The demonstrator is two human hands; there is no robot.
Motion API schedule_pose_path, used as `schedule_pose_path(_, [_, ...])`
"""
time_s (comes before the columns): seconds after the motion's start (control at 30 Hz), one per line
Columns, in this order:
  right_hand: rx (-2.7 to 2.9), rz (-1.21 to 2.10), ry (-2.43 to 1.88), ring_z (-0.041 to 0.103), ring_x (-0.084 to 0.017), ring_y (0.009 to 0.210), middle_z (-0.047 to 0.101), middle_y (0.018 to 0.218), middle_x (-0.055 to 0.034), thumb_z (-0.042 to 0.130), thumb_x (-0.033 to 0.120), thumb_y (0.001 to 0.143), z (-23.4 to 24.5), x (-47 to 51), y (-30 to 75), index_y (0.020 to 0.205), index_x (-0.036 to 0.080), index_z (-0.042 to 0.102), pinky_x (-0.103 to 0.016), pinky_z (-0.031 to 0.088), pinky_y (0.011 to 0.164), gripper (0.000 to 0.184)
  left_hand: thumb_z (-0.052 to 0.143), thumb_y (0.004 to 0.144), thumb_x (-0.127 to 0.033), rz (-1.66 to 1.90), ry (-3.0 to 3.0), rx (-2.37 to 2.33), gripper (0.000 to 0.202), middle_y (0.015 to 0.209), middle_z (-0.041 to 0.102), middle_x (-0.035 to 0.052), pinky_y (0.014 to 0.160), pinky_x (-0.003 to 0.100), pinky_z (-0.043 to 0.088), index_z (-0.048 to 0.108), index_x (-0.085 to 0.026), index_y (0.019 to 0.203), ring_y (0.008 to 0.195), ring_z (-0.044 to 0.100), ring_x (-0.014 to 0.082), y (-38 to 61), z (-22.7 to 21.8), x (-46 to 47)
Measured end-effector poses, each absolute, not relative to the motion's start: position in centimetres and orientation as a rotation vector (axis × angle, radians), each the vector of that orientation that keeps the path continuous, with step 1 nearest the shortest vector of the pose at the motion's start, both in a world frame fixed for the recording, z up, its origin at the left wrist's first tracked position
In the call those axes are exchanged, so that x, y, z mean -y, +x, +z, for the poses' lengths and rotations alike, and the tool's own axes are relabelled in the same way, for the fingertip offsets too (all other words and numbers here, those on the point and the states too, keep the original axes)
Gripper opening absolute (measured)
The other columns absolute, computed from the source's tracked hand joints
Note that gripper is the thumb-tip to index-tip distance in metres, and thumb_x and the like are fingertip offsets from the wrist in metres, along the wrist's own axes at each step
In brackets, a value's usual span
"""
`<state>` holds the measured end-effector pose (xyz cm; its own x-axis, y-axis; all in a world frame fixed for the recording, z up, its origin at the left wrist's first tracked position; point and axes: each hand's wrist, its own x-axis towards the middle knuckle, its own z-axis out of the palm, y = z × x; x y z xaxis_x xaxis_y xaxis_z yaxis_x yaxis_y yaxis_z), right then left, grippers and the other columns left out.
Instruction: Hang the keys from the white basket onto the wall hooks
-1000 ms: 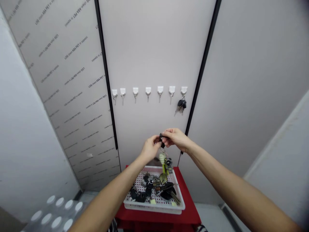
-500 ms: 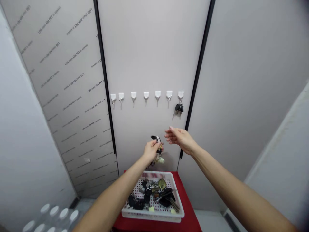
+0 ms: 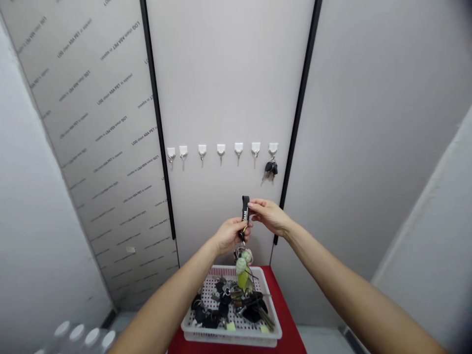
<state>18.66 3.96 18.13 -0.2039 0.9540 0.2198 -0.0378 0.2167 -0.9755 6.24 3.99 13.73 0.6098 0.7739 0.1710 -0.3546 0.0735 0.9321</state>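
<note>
My left hand [image 3: 229, 235] is closed round the lower part of a black strap keychain [image 3: 245, 210] that stands upright above it. A pale green charm and keys [image 3: 241, 268] dangle beneath that hand. My right hand [image 3: 269, 215] pinches the strap's upper part from the right. Both hands are in front of a white wall panel, below a row of white hooks [image 3: 220, 149]. The rightmost hook carries a bunch of black keys [image 3: 270, 168].
A white perforated tray [image 3: 230, 336] holding several black keys and fobs sits on a red surface [image 3: 285, 324] below my hands. Black vertical strips [image 3: 299, 113] divide the wall panels. White round caps [image 3: 79, 337] show at the lower left.
My right hand let go of the keychain, then came back and pinched the strap. The strap now stands upright and the charm hangs lower over the tray.
</note>
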Motion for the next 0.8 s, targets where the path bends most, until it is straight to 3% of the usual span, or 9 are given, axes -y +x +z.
schedule_pose_path(0.23, [1.298, 0.635, -1.000, 0.039, -0.005, 0.039, 0.045, 0.042, 0.0051, 0.054, 0.027, 0.053, 20.2, -4.6, 18.4, 0.054, 0.014, 0.047, -0.019, 0.031, 0.041, 0.015, 0.051, 0.059, -0.018, 1.241, 1.354, -0.716, 0.011, 0.048, 0.046, -0.0042, 0.044, 0.017, 0.032, 0.041, -0.013, 0.062, 0.041, 0.045, 0.0042, 8.0, 16.3, -5.6])
schedule_pose_path(0.5, [1.206, -0.044, -1.143, 0.046, -0.010, 0.047, 0.052, 0.048, 0.0004, 0.048, 0.030, 0.055, 25.7, -8.3, 19.1, 0.054, 0.014, 0.052, -0.023, 0.035, 0.049, 0.017, 0.045, 0.063, -0.016, 1.375, 1.427, -0.789, 0.011, 0.042, 0.042, -0.0054, 0.039, 0.016, 0.030, 0.041, -0.013, 0.054, 0.038, 0.046, 0.0057, 11.3, 22.6, -9.3])
schedule_pose_path(0.8, [1.301, -0.235, -1.340, 0.049, -0.013, 0.054, 0.057, 0.057, -0.0039, 0.047, 0.028, 0.057, 28.0, -9.8, 19.6, 0.055, 0.014, 0.054, -0.024, 0.035, 0.054, 0.016, 0.044, 0.066, -0.022, 1.345, 1.340, -0.792, 0.012, 0.043, 0.041, -0.0057, 0.040, 0.017, 0.031, 0.042, -0.014, 0.056, 0.036, 0.041, 0.0043, 13.0, 23.7, -10.7])
